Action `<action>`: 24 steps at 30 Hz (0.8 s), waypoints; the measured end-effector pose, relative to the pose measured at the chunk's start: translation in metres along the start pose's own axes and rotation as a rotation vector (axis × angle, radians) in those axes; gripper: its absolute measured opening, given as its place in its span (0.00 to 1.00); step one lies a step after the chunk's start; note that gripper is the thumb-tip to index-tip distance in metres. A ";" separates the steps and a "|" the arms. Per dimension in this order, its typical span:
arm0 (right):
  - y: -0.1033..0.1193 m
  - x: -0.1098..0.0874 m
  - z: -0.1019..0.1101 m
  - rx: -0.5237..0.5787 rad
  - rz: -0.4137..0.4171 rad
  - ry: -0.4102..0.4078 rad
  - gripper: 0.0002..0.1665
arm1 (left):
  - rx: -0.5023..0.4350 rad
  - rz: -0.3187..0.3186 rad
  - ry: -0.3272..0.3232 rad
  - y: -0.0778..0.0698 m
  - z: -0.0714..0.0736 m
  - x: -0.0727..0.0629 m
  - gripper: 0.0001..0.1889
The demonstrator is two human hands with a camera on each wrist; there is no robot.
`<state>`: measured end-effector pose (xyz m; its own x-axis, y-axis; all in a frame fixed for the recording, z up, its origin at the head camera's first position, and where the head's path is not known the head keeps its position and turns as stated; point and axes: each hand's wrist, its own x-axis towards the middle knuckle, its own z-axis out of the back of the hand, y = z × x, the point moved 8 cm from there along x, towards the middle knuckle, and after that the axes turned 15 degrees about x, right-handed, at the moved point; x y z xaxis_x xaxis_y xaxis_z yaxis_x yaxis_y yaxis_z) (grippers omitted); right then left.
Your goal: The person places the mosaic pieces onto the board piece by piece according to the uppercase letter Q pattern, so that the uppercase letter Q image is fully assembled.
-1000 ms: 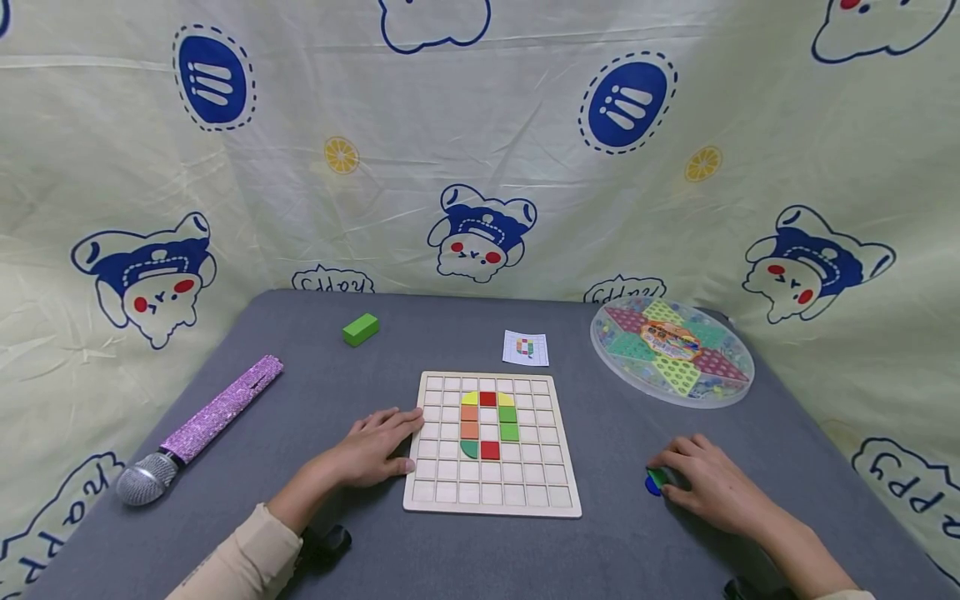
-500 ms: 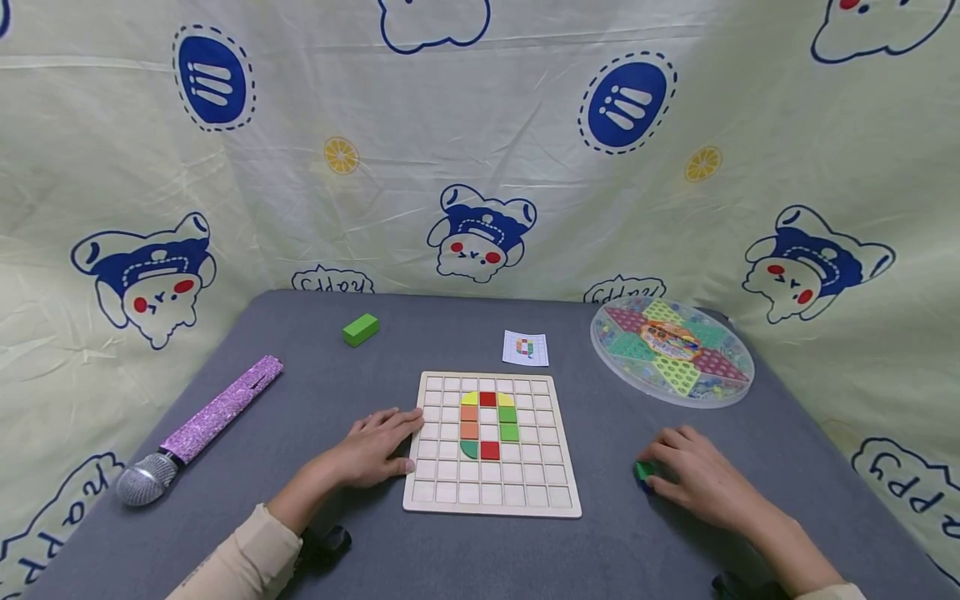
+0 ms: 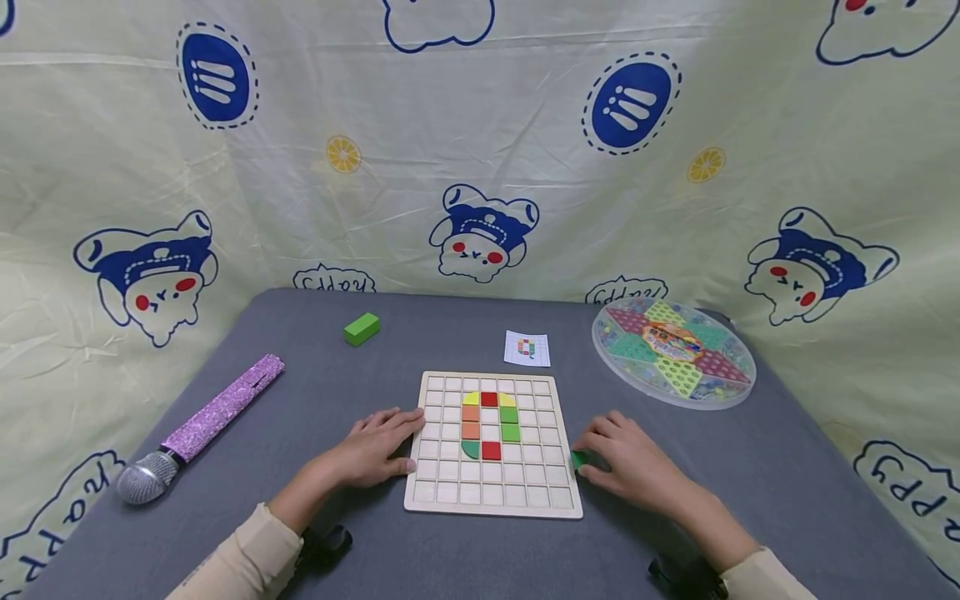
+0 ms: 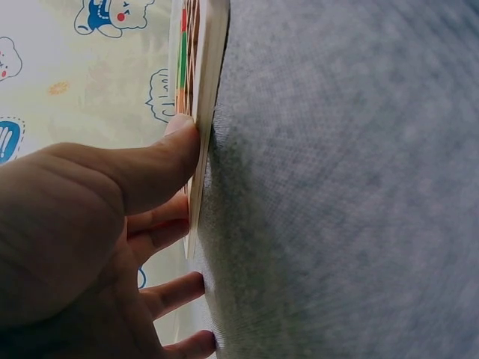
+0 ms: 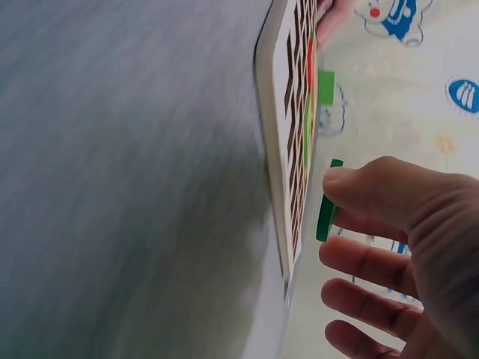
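Note:
My left hand [image 3: 378, 450] rests at the left edge of a pale wooden grid board [image 3: 450, 493], thumb and fingertips touching its rim. Coloured tiles sit in the board's cells in a ring: yellow corner pieces, red squares [image 3: 491, 451], orange squares [image 3: 470, 430], green squares [image 3: 510, 432] and a dark green rounded piece [image 3: 470, 450]. At the board's right edge, my right hand [image 3: 630, 458] pinches a dark green tile [image 5: 329, 200] between thumb and index finger. In the right wrist view its other fingers are spread, and the tile appears edge-on, raised above the table.
Behind the board lies a small pattern card [image 3: 527, 348]. A round clear box [image 3: 675, 354] with a star-patterned lid is at the back right. A green block [image 3: 362, 329] stands at the back left, and a purple glitter microphone [image 3: 217, 417] lies on the left.
My right hand has moved left with the green tile, from the right side of the table to the board's edge. The blue seen under the tile earlier no longer shows. My left hand stays put.

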<state>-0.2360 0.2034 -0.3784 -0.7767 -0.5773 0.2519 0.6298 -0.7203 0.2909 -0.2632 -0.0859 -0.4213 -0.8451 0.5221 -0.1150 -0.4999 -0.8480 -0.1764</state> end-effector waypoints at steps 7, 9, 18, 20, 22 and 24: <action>0.021 0.026 -0.017 0.020 0.066 0.004 0.11 | 0.000 -0.007 -0.012 0.000 0.000 0.001 0.35; 0.027 0.032 -0.021 0.016 0.079 0.001 0.11 | 0.001 -0.009 -0.017 0.000 0.000 0.001 0.35; 0.038 0.054 -0.036 -0.015 0.089 0.002 0.11 | -0.006 -0.013 -0.020 0.000 0.001 0.000 0.34; 0.039 0.057 -0.038 -0.024 0.090 0.001 0.11 | -0.007 -0.012 -0.018 0.000 0.001 0.000 0.35; 0.040 0.059 -0.039 -0.031 0.091 0.000 0.11 | -0.006 -0.010 -0.018 0.000 0.000 0.000 0.35; 0.041 0.060 -0.040 -0.030 0.094 -0.003 0.10 | -0.004 -0.009 -0.017 0.001 0.000 0.000 0.35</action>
<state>-0.2574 0.1238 -0.3880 -0.7139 -0.6420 0.2796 0.6993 -0.6741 0.2378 -0.2639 -0.0864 -0.4214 -0.8439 0.5277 -0.0968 -0.5064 -0.8431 -0.1810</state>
